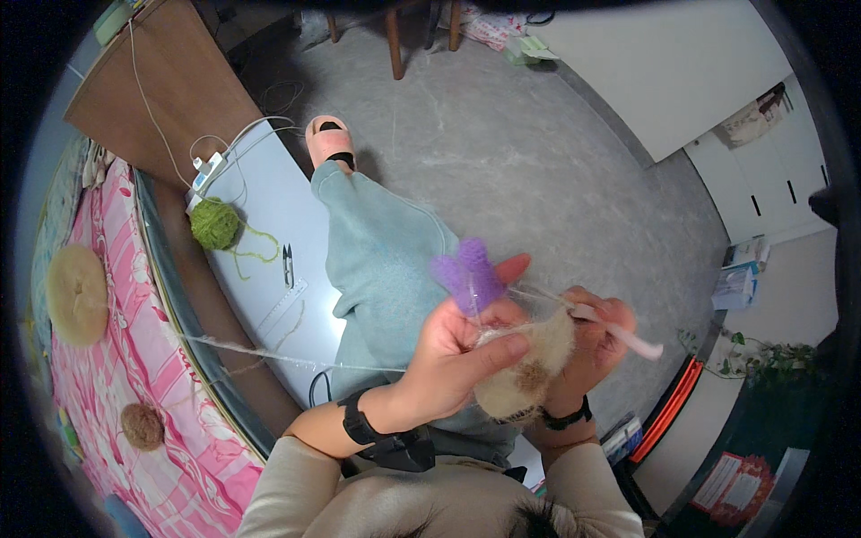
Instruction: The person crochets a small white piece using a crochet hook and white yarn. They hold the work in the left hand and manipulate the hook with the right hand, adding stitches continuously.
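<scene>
My left hand (471, 350) pinches a fuzzy cream crocheted piece (528, 380) with a brown patch between thumb and fingers. A purple two-lobed yarn piece (467, 276) sits over fingers of that hand; whether they are inside it is hard to tell. In my right hand (599, 336) is a crochet hook (622, 333) with a pale pink handle, its tip side at the cream piece's upper edge. Pale yarn (289, 356) stretches from my left hand toward the bed, where a cream yarn ball (77, 296) lies. Strands also span between both hands.
On the white tabletop (269, 181) at left are a green yarn ball (214, 224), black thread snips (288, 265), a clear ruler (282, 308) and a power strip (207, 173) with cables. A brown yarn ball (142, 427) rests on the pink bedding (195, 464).
</scene>
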Demonstrator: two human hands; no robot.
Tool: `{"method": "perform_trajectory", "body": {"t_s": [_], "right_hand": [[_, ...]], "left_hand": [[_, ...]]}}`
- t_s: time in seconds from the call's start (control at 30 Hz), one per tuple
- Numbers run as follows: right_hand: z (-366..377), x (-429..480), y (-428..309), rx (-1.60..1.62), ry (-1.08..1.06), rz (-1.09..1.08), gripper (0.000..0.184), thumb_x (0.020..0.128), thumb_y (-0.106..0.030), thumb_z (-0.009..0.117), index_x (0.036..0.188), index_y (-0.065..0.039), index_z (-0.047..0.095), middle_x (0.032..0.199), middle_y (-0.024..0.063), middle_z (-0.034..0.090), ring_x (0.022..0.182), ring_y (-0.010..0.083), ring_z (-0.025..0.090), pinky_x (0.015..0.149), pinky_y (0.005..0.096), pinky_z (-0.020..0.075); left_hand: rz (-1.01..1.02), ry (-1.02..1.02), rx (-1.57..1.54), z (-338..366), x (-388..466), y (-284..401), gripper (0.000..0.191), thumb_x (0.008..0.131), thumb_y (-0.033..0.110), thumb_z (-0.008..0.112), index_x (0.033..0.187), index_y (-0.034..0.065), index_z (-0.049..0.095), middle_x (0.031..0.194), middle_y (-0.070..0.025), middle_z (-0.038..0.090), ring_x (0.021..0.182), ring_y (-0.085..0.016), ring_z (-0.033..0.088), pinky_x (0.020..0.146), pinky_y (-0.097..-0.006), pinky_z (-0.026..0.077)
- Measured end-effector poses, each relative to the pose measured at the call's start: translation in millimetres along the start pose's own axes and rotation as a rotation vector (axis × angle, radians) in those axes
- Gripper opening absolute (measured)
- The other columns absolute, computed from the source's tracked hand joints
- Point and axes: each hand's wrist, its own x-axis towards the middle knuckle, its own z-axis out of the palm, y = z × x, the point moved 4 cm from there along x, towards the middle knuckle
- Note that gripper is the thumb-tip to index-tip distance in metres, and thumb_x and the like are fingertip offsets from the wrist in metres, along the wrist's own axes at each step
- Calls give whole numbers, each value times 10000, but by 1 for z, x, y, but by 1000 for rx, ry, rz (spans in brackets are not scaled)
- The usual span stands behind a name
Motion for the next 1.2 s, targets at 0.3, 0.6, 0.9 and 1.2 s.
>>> {"method": "perform_trajectory", "body": {"t_s": [0.3,0.6,0.9,1.2], "right_hand": [[22,12,-1,354,-273,275,201,866,-268,363,868,-70,331,751,183,527,705,248,536,647,350,444],[23,6,-13,98,-409,-103,167,862,-236,371,889,-89,296,786,211,544,701,326,565,613,411,468],[27,-6,9,312,-307,-221,160,787,-181,521,811,-64,413,846,163,541,760,320,554,594,397,478],[26,-9,-15,-304,-582,-703,127,666,-129,608,723,-48,529,840,113,518,755,278,548,583,337,482]], "left_hand": [[188,129,301,-14,-20,24,430,759,-41,513,1157,-66,352,785,-24,536,711,-44,475,652,-174,373],[208,179,400,-19,-25,30,399,772,-27,509,1143,-75,370,801,-33,562,710,-41,490,649,-170,382],[185,181,224,-19,-26,25,437,782,-40,475,1185,-70,308,838,-50,561,748,-54,501,694,-192,387],[500,22,776,-13,-31,36,589,732,-99,497,1245,-47,213,787,-55,561,714,-67,515,640,-182,394]]}}
